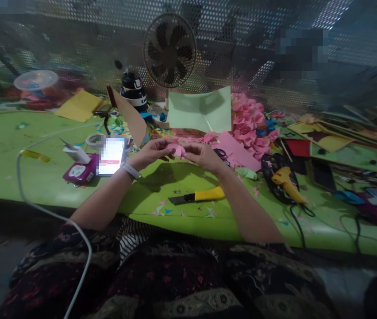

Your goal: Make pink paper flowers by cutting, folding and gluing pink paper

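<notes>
Between my two hands is a small pink paper piece [179,151], shaped like a petal or flower, raised above the green table. My left hand [158,150] pinches it from the left, a white band around that wrist. From the right, the fingers of my right hand [200,155] are closed on its other edge. Beneath them lies a utility knife [205,195] with a yellow handle, its dark blade pointing left. Behind my right hand are a flat pink paper sheet [236,150] and a heap of folded pink paper petals [250,119].
A lit phone [111,155] and a purple box [80,170] lie left, near a white cable [21,177]. A yellow glue gun [288,181] is at right. A fan [170,51], dark bottle [133,93] and pale green sheet [200,108] stand behind. Paper scraps litter the table.
</notes>
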The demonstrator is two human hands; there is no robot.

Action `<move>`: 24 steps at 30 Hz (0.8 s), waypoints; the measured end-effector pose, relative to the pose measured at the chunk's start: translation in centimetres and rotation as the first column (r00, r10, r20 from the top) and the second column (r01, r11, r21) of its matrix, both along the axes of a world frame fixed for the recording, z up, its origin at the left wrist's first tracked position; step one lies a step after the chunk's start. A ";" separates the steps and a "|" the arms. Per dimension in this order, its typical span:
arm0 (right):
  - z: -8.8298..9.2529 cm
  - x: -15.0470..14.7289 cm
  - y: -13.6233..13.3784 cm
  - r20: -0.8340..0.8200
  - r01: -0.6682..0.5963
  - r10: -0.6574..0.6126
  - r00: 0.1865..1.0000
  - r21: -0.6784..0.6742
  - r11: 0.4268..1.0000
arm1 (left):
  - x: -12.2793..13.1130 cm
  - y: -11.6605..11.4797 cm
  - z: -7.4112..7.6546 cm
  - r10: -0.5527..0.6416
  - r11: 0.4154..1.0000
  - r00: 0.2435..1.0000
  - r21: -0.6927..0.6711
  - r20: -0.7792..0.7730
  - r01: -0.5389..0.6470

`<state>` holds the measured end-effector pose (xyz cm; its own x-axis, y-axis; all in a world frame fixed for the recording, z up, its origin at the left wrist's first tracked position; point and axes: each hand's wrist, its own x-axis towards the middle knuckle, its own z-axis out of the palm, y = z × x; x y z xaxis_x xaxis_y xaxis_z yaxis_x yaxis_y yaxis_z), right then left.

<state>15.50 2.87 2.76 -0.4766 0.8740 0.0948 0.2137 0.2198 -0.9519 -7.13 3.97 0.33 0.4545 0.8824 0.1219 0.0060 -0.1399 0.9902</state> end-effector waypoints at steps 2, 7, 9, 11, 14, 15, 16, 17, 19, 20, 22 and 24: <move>0.1 0.1 -0.1 -0.012 -0.010 0.010 1.000 -0.009 1.000 | 0.0 0.0 0.0 -0.002 1.000 1.000 -0.004 0.006 0.002; 0.3 0.2 -0.1 -0.024 -0.018 0.018 1.000 -0.023 1.000 | -0.1 0.0 -0.1 -0.002 1.000 1.000 -0.016 0.014 0.002; 0.2 0.2 0.0 -0.024 -0.022 0.021 0.999 -0.024 0.999 | -0.1 0.0 -0.2 -0.003 1.000 1.000 -0.020 0.017 0.003; 0.2 0.2 0.0 -0.026 -0.029 0.029 0.999 -0.026 0.999 | -0.1 0.0 -0.2 0.000 1.000 1.000 -0.023 0.021 0.000; 0.1 0.2 0.1 -0.027 -0.038 0.037 0.999 -0.033 0.999 | -0.1 0.0 -0.3 0.008 1.000 1.000 -0.026 0.019 -0.007; 0.1 0.1 0.1 -0.028 -0.038 0.037 0.999 -0.035 0.999 | -0.1 0.1 -0.3 0.010 1.000 1.000 -0.027 0.019 -0.010; 0.1 0.1 0.1 -0.031 -0.037 0.036 0.999 -0.038 0.999 | -0.1 0.1 -0.3 0.011 1.000 1.000 -0.028 0.019 -0.010; 0.1 0.1 0.1 -0.034 -0.038 0.037 0.999 -0.042 0.998 | -0.1 0.1 -0.4 0.010 1.000 1.000 -0.029 0.021 -0.010; 0.0 0.0 0.1 -0.043 -0.040 0.038 0.998 -0.047 0.998 | -0.1 0.1 -0.5 0.004 0.999 1.000 -0.032 0.027 -0.003; 0.0 0.0 0.1 -0.048 -0.044 0.041 0.998 -0.050 0.998 | -0.1 0.2 -0.6 -0.001 0.999 1.000 -0.034 0.029 0.002; -0.1 0.0 0.1 -0.051 -0.051 0.049 0.997 -0.051 0.997 | -0.1 0.2 -0.7 -0.008 0.999 0.999 -0.036 0.031 0.009; -0.1 -0.1 0.1 -0.048 -0.045 0.043 0.998 -0.043 0.998 | -0.1 0.2 -0.7 -0.007 0.999 0.999 -0.037 0.033 0.009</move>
